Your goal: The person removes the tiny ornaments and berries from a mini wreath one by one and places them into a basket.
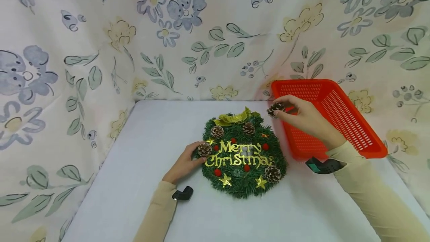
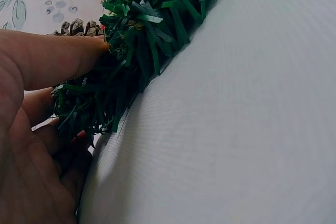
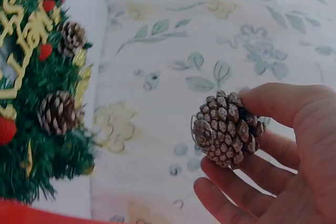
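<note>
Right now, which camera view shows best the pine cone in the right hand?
The right wrist view: there the pine cone is large and near, in clear detail, held by the right hand. The head view shows it small and partly covered by that hand. The left wrist view does not show it.

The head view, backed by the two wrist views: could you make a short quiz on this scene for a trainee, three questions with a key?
1. Identify: what does the person's right hand hold between thumb and fingers?
2. True or false: the person's left hand grips the edge of the round green wreath with gold lettering.
3. Fill in: in the head view, the red perforated plastic basket stands to the ____ of the wreath.

Key:
1. A brown, scaly pine cone with whitish tips.
2. True.
3. Right.
</note>
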Action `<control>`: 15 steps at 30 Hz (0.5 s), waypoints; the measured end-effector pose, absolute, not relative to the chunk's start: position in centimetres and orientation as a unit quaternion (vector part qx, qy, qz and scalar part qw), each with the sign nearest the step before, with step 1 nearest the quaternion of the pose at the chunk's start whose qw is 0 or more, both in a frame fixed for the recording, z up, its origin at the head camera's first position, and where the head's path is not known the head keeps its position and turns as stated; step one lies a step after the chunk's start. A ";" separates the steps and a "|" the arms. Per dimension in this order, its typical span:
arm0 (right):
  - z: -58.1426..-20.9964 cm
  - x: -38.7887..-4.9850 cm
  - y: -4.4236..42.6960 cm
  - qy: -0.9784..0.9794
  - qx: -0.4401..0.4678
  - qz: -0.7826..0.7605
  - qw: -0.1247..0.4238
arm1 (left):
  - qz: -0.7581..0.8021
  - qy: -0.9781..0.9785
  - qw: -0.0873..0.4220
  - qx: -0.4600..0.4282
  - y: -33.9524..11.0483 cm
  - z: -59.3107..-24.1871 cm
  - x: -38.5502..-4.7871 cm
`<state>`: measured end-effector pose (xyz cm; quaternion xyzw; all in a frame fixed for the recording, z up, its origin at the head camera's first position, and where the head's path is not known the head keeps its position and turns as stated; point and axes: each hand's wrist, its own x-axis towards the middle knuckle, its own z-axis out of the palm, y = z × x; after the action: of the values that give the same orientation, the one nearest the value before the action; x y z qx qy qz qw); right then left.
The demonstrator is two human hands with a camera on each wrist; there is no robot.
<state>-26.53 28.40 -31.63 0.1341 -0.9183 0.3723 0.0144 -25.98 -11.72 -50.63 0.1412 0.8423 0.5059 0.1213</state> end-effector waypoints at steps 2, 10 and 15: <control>-31.6 -26.9 28.8 -0.920 0.125 0.372 0.012 | 0.505 0.843 0.121 0.140 -11.7 -50.6 -26.0; -31.4 -28.4 30.8 -0.920 0.083 0.383 0.021 | 0.506 0.843 0.122 0.139 -11.7 -50.7 -25.9; -30.8 -29.8 31.8 -0.921 0.072 0.379 0.045 | 0.507 0.842 0.114 0.143 -11.7 -50.9 -26.0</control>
<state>-29.79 31.83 -30.83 0.0717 -0.9213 0.3795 0.0446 -26.01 -11.70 -50.90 0.1429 0.8425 0.5067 0.1140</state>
